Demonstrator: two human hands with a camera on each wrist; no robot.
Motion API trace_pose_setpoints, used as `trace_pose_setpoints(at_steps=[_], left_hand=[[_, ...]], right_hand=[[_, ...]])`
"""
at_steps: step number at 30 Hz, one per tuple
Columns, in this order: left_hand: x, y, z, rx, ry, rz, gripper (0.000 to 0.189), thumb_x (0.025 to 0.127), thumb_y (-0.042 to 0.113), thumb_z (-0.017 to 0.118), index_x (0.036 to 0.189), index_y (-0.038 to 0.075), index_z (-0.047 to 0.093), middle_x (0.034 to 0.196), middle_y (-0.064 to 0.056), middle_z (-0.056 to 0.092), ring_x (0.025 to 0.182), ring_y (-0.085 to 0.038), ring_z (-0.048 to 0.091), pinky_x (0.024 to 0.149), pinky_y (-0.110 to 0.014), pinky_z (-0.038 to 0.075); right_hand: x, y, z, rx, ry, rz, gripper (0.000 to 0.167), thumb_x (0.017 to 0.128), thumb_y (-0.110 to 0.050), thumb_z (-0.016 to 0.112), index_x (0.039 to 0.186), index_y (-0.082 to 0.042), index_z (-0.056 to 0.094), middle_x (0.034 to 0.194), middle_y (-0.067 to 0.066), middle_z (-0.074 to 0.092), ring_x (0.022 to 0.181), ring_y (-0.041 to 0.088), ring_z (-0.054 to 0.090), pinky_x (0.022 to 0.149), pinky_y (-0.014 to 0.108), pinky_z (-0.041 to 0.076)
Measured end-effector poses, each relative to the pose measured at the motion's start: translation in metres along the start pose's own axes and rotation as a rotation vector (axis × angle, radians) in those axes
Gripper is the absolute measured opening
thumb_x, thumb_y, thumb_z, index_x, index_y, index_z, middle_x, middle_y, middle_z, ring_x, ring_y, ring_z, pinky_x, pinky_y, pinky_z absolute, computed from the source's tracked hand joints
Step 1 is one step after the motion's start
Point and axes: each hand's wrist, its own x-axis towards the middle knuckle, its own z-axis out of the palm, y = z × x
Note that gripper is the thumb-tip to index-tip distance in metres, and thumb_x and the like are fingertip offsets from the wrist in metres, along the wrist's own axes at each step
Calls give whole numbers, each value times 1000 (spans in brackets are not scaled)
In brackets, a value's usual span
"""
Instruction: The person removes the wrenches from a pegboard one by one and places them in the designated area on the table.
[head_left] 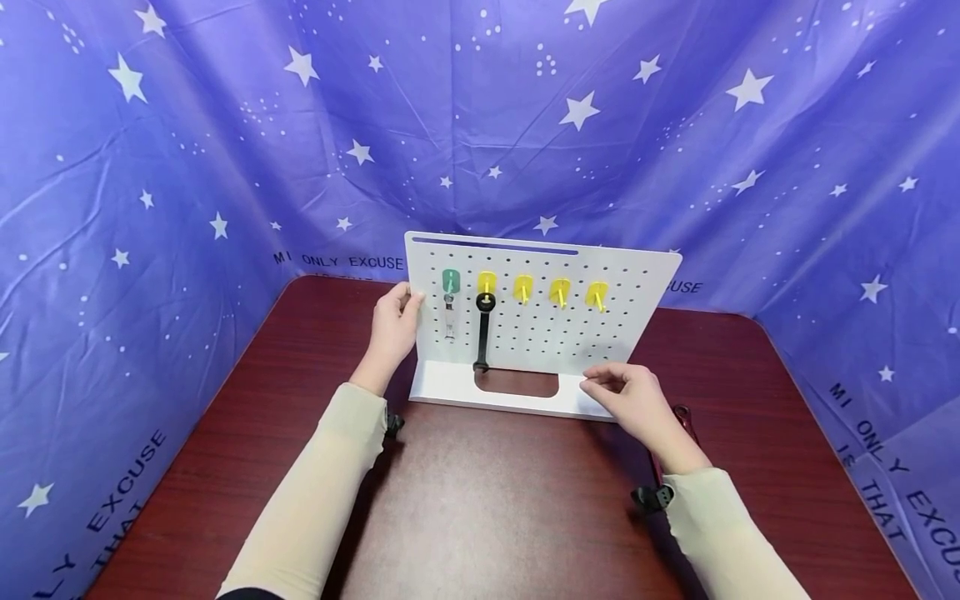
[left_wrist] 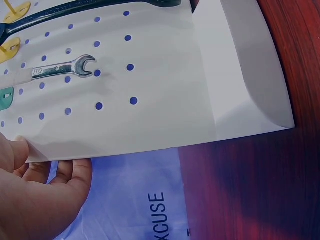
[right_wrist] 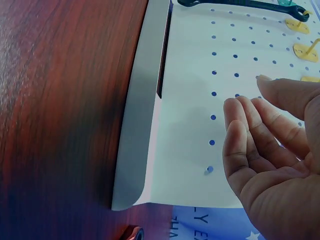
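Note:
A white pegboard stands upright on its flat base. Its left edge is held by my left hand, thumb on the front face and fingers behind, as the left wrist view shows. A small silver open-ended wrench hangs from the green hook at the left. Beside it, a longer black wrench hangs by its ring end from a yellow hook. My right hand hovers before the board's lower right part, fingers loosely bent, nothing between thumb and fingertips.
Three more yellow hooks run along the board to the right, with nothing hung on them. A red tool lies on the dark red wooden table, partly hidden behind my right forearm. Purple star-patterned cloth surrounds the table.

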Motion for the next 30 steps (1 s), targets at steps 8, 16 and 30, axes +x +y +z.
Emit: trace_pose_setpoints(at_steps=[8, 16, 30], left_hand=[[0, 0, 0, 0, 0, -1, 19, 106, 13, 57, 109, -2, 67, 94, -18, 72, 71, -28, 58, 55, -27, 42], [0, -1, 0, 5, 3, -4, 18, 106, 12, 57, 111, -2, 68, 93, -18, 71, 70, -28, 57, 54, -27, 41], [-1, 0, 1, -14, 6, 5, 18, 106, 12, 57, 110, -1, 68, 97, -18, 73, 76, -34, 63, 57, -28, 45]], right_hand=[[2, -7, 3, 7, -7, 0, 13, 90, -12, 80, 100, -4, 77, 80, 0, 70, 70, 16, 61, 63, 26, 48], [5, -9, 11, 30, -2, -8, 12, 88, -9, 80, 100, -5, 77, 80, -1, 71, 70, 16, 64, 63, 25, 49], [12, -18, 24, 59, -19, 4, 15, 90, -12, 79, 101, -2, 77, 81, -1, 71, 72, 17, 62, 64, 27, 48]])
